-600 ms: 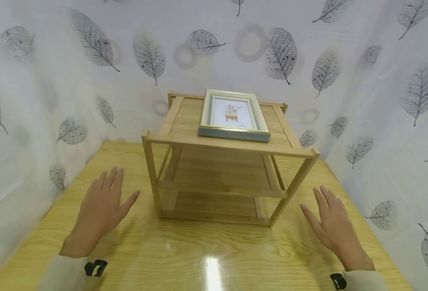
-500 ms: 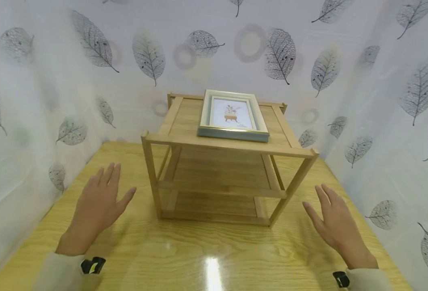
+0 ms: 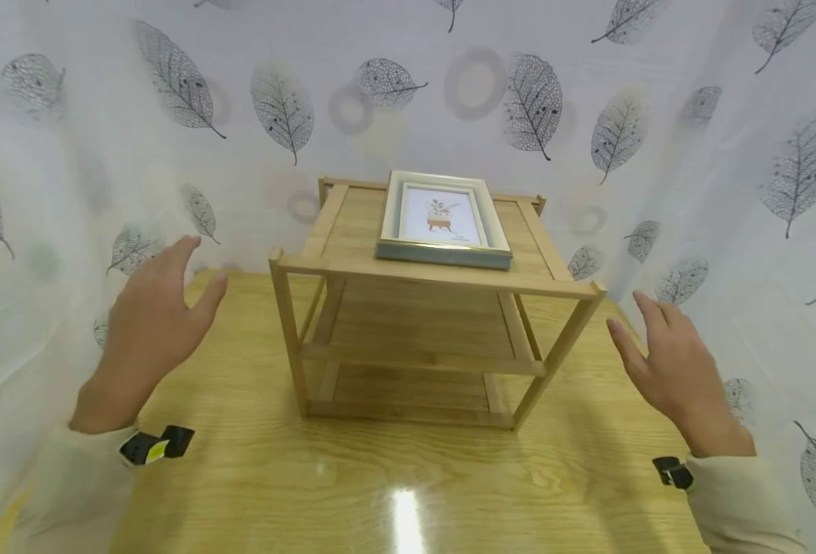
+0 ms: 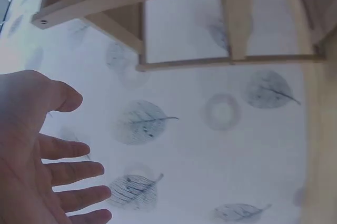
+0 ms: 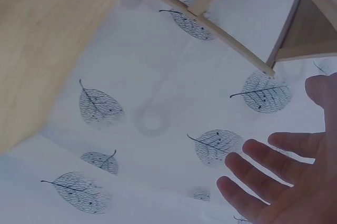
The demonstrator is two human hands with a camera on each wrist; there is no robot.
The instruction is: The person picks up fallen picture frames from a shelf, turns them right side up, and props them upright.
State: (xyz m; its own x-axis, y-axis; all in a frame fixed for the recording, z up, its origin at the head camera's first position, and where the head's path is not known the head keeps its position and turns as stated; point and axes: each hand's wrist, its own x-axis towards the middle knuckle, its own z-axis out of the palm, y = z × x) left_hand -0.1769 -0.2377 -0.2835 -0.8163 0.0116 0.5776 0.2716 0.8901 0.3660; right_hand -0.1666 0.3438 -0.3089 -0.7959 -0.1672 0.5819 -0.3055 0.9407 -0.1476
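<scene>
In the head view, your left hand (image 3: 148,319) and right hand (image 3: 678,365) stand either side of the three-tier wooden rack (image 3: 408,323), fingers extended and thumbs spread wide, holding nothing. The picture frame (image 3: 446,219) lies flat, picture upward, on the rack's top shelf. It is inward from both your hands: to the right of your left hand, to the left of your right. Its long axis appears to run away from you, though foreshortening makes that hard to judge. Your right hand looks the nearer of the two; its thumb shows just beside the rack's front right corner, and you can't tell the depth between them. The frame's near edge sits close to the shelf's front rail, with bare shelf on both sides of it. The desk (image 3: 311,469) shows bare wood in front of the rack, and the leaf-print curtain (image 3: 415,115) closes the back and sides.

In the left wrist view, your fingers are apart with nothing between them. The rack crosses the top, above and to the right of your thumb, with a gap between.

In the right wrist view, your fingers fan out, again without a load. The rack lies above them, apart from your fingertips. Neither wrist view shows the frame.
</scene>
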